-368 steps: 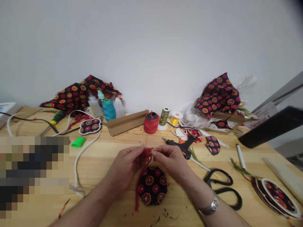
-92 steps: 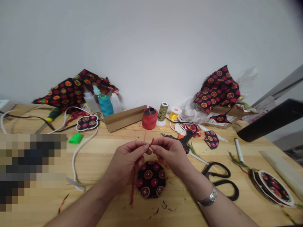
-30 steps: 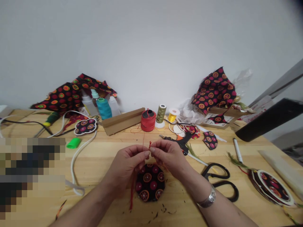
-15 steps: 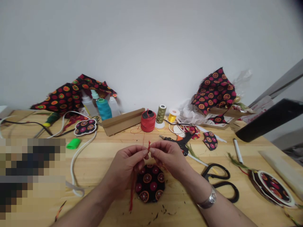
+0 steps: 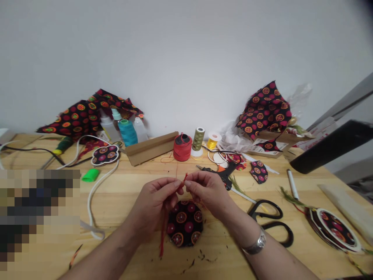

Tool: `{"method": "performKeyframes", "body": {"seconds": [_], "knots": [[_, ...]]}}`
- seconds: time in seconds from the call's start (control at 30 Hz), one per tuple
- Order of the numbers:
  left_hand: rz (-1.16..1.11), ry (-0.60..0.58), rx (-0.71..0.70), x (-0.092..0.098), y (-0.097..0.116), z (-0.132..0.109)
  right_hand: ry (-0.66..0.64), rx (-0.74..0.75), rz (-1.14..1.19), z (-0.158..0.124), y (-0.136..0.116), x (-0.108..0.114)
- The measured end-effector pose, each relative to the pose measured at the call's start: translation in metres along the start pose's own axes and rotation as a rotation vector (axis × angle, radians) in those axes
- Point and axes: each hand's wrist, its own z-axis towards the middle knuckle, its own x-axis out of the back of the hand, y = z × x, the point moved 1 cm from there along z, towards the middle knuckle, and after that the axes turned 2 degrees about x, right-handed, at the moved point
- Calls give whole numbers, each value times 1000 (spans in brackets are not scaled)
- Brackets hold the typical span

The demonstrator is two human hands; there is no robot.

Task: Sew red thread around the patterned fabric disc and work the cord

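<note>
My left hand (image 5: 161, 196) pinches a red thread bundle (image 5: 161, 241) between thumb and forefinger; its long strands hang below that hand. At the bundle's upper end, my right hand (image 5: 205, 192) is pinched on the same red thread, and the tip sticks up between the fingertips. Below both hands a dark patterned fabric piece (image 5: 186, 227), roughly octagonal with round flower-like prints, lies flat on the wooden table (image 5: 128, 256). Behind the hands stands a red thread spool (image 5: 182, 147), with a thin strand running down from it toward my fingers.
A glue gun (image 5: 223, 173) and black-handled scissors (image 5: 271, 221) lie right of my hands. Olive (image 5: 199, 139) and yellow (image 5: 213, 142) spools stand behind. On the left are a white cord (image 5: 92, 194), a green cap (image 5: 91, 175) and a flower-shaped fabric piece (image 5: 105, 154).
My fingertips have drawn slightly apart along the red thread, and its upper tip now leans a little to the right. The fabric piece stays in place.
</note>
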Motion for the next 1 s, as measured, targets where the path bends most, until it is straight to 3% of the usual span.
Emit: {"method": "performKeyframes", "body": {"seconds": [0.47, 1.0], "knots": [[42, 46, 48, -1, -2, 1, 25, -2, 19, 1, 4, 0], [-16, 10, 62, -1, -5, 2, -11, -4, 43, 2, 1, 1]]}}
